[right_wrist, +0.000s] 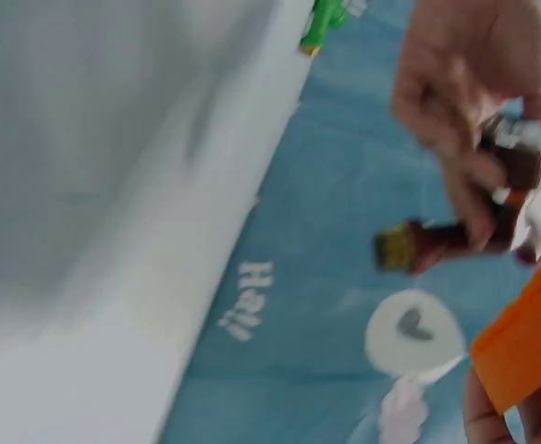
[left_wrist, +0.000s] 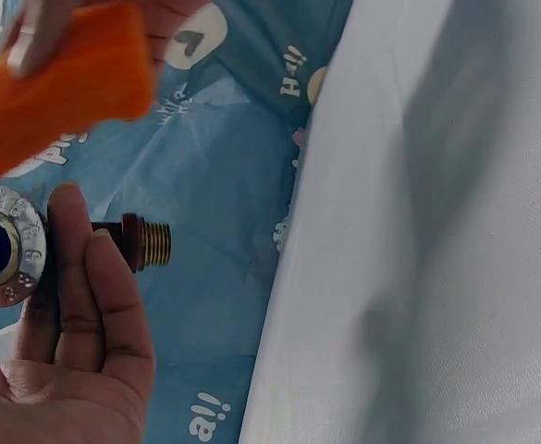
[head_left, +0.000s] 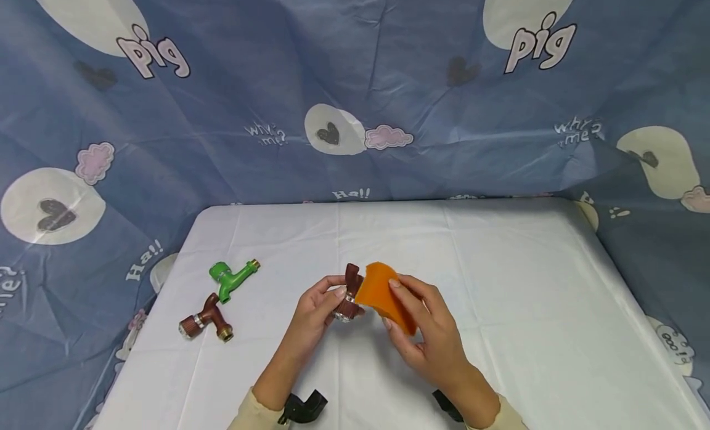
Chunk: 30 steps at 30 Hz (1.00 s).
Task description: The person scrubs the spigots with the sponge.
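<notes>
Holding a brown tap (head_left: 347,307), left hand (head_left: 317,308), fingers and thumb round its body, above the tabletop (head_left: 527,294). Threaded brass end (left_wrist: 159,243) sticks out past the fingers in the left wrist view. Right hand (head_left: 431,331) pinches an orange cloth (head_left: 383,292) between thumb and fingers, close beside the tap on the left hand's right; contact between cloth and tap: cannot tell. Left of the left hand, well apart: second brown tap (head_left: 209,316), roughly level with it; green tap (head_left: 232,283) just beyond that one. Blue printed sheet (head_left: 277,79) hangs beyond both hands.
</notes>
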Each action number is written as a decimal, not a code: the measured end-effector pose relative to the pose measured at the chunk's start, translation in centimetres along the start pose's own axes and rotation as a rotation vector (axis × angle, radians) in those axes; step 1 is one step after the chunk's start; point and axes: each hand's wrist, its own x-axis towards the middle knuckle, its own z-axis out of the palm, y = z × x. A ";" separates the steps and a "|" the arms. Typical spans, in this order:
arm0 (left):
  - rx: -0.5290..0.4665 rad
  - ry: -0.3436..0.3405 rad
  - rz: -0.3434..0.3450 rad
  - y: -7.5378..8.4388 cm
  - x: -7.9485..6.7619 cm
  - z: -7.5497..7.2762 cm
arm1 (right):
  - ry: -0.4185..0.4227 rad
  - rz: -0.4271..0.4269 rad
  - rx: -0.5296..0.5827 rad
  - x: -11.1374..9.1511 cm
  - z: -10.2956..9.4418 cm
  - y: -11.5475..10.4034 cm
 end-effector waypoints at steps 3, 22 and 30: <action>0.026 0.043 -0.021 0.0 -0.1 0.1 | -0.009 -0.087 -0.047 0.4 0.6 -0.8; 0.073 -0.153 0.104 0.6 -0.5 -1.7 | -0.139 -0.049 -0.244 -1.7 0.1 1.5; 0.073 -0.163 0.121 0.5 -0.7 -1.7 | -0.142 -0.008 -0.288 -1.7 -0.7 2.1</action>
